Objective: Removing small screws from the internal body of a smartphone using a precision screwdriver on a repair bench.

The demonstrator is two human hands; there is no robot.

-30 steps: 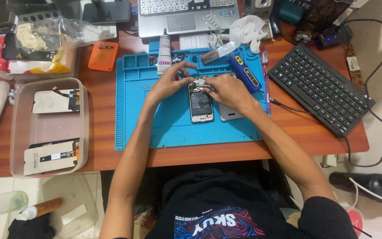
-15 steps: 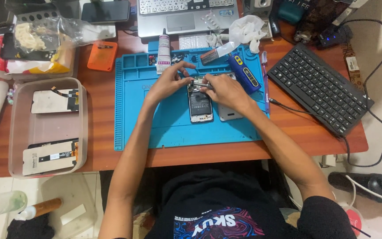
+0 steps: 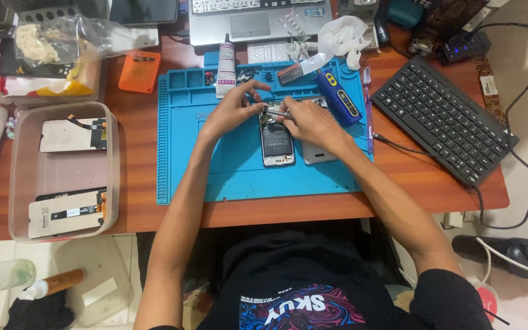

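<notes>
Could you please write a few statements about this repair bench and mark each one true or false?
1. The opened phone lies on a blue work mat. True.
2. The right hand holds a thin metal tool over the phone's top end. True.
3. The black keyboard sits to the person's left. False: it is on the right.
4. The left hand rests in the clear plastic tray. False: it is at the phone.
5. The orange case lies off the mat. True.

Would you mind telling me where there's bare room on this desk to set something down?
The blue mat is bare in front of the opened phone, and so is its left part beside the left hand. The back edge around the glue bottle and laptop is crowded.
</notes>
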